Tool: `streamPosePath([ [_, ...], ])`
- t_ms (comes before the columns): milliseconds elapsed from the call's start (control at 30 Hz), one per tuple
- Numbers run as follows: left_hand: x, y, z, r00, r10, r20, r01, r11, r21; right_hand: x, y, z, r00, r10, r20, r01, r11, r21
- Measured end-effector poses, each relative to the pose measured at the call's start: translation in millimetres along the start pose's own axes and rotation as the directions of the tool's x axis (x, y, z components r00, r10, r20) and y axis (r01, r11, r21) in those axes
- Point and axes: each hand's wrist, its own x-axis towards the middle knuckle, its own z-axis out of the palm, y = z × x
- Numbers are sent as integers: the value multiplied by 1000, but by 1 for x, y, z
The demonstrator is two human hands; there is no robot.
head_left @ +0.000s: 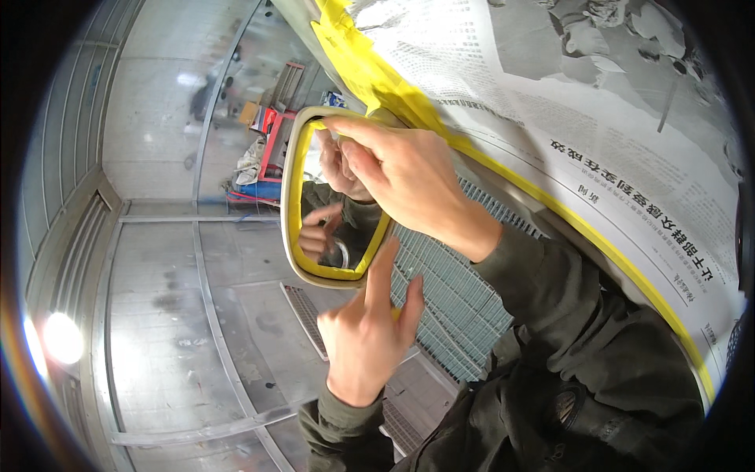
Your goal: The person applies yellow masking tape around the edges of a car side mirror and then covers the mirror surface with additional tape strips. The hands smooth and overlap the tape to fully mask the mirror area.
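As the rounded, cream-framed side mirror (pixel 350 228) sits toward eleven o'clock, your right hand (pixel 421 177) rests its forefinger near the top and your left hand (pixel 363 338) extends one toward the five-o'clock edge; whether either grips anything, I cannot tell. Brace the stiff-looking housing (pixel 287 212); the glass seems fragile, the yellow masking tape (pixel 296 197) limp.

- I count two bare hands (pixel 363 334) (pixel 421 173)
- I see two dark sleeves (pixel 543 283) (pixel 346 433)
- On my feed, one mirror (pixel 354 232)
- I spot one round glowing lamp (pixel 63 338)

Bright lamp (pixel 63 338), grated floor (pixel 452 303)
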Motion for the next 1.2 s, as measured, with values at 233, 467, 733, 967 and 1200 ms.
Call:
streamPosePath([
  [233,-87,-5,45,912,-356,203,403,866,-294,-2,3,19,945,-313,100,326,860,-392],
  [467,-119,11,83,858,-407,314,510,752,-418,-45,-23,38,773,-528,350,633,677,-376],
  [733,-121,10,80,864,-404,302,501,754,-424,-54,-17,32,960,-213,180,256,928,-269],
  [967,-123,4,80,860,-405,310,506,755,-418,-83,-23,44,897,-378,230,422,888,-186],
  [1200,-119,8,79,867,-410,283,497,747,-441,-96,-27,28,909,-276,313,352,910,-219],
])
